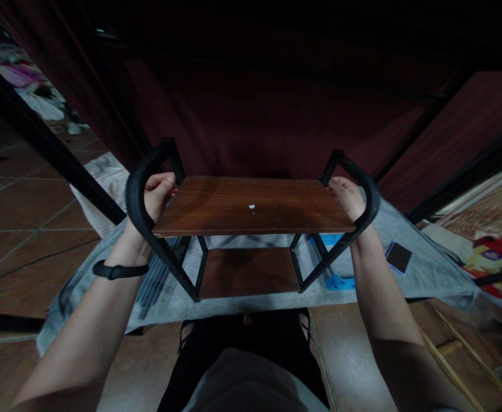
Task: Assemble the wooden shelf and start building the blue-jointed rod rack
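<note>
A small two-tier shelf rack stands before me, with a brown wood-grain upper board (pixel 251 194), a similar lower board (pixel 251 272) and black tubular side frames (pixel 135 191). My left hand (pixel 158 191) reaches through the left loop, thumb and fingers pinched at the upper board's far left corner. On the right, my right hand (pixel 346 195) passes through the other loop, its fingertips closed at the far right corner. What lies between the fingertips of either hand is too small to make out. A pale mark shows mid-board.
Grey cloth (pixel 242 306) covers the bench under the rack. Grey tubes (pixel 158 274) lie left; blue strips (pixel 340 282) and a dark phone (pixel 399 257) lie right. A dark red panel (pixel 251 126) rises behind. At far right is a red-and-yellow package (pixel 495 263).
</note>
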Action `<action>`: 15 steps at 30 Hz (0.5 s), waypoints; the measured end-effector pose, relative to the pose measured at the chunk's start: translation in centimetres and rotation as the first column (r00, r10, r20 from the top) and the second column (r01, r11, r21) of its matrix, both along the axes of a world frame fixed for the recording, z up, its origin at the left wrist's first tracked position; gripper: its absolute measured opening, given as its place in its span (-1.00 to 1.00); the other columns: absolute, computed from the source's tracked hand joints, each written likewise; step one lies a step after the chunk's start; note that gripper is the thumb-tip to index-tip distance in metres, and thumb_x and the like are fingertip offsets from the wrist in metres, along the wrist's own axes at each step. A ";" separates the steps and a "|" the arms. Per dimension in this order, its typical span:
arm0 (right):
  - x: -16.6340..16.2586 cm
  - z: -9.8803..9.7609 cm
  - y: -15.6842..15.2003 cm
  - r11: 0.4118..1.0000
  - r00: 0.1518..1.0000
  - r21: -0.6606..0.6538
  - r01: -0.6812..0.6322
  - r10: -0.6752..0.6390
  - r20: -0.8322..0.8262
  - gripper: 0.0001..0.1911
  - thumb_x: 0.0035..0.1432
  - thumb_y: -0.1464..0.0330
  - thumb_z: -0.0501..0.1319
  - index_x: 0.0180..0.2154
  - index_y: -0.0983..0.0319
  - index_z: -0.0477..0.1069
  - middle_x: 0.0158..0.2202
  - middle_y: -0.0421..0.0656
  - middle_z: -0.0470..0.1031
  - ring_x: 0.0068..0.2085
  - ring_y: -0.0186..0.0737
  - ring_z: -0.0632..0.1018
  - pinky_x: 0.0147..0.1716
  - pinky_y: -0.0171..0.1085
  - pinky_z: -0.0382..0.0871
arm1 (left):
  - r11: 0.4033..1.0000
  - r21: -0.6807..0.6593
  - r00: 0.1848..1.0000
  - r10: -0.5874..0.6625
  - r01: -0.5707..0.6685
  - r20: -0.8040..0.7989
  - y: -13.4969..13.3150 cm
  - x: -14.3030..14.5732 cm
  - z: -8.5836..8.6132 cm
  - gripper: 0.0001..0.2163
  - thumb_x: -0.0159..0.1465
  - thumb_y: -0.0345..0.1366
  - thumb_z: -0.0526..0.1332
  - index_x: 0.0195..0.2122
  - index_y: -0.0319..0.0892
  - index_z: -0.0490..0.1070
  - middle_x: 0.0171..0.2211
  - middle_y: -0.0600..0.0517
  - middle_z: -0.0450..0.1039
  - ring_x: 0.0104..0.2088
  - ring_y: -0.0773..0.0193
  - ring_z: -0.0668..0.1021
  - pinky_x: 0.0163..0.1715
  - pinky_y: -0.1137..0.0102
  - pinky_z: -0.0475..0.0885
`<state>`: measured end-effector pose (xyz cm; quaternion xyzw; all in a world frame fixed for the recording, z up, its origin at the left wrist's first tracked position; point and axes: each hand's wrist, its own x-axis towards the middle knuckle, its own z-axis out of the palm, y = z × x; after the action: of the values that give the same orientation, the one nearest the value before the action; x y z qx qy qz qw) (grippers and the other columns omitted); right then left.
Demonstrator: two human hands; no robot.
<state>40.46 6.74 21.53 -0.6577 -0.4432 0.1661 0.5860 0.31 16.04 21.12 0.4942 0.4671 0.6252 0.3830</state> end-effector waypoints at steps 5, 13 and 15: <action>0.0 0.1 0.2 1.000 1.000 -0.010 -0.013 0.013 -0.022 -0.66 0.09 0.10 0.31 -0.51 0.16 0.29 -0.60 -0.27 0.30 -0.53 -0.35 0.34 -0.53 -0.36 0.21 | 1.000 -0.011 0.999 0.014 -0.013 0.031 -0.1 0.1 0.0 -0.94 0.21 -0.47 0.32 -0.39 -0.23 0.57 -0.54 0.09 0.48 -0.53 0.40 0.43 -0.44 0.48 0.36; 0.1 -0.2 -0.5 1.000 1.000 -0.017 -0.011 0.011 -0.018 -0.64 0.10 0.08 0.31 -0.49 0.15 0.27 -0.60 -0.27 0.28 -0.53 -0.33 0.33 -0.51 -0.34 0.18 | 1.000 0.006 1.000 -0.012 0.012 0.021 0.4 -0.1 -0.1 -0.94 0.24 -0.41 0.32 -0.39 -0.22 0.56 -0.54 0.09 0.45 -0.53 0.45 0.42 -0.48 0.54 0.39; 0.3 -0.4 -0.6 0.999 1.000 -0.028 -0.025 0.025 -0.001 -0.63 0.09 0.08 0.32 -0.50 0.15 0.26 -0.61 -0.28 0.26 -0.53 -0.33 0.32 -0.52 -0.34 0.18 | 1.000 0.013 1.000 -0.021 0.020 0.001 0.3 -0.1 0.0 -0.92 0.25 -0.42 0.30 -0.40 -0.22 0.56 -0.55 0.10 0.45 -0.54 0.45 0.40 -0.50 0.55 0.39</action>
<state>40.78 6.10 21.17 -0.6603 -0.4486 0.1799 0.5748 0.17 16.36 21.08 0.5009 0.4577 0.6246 0.3866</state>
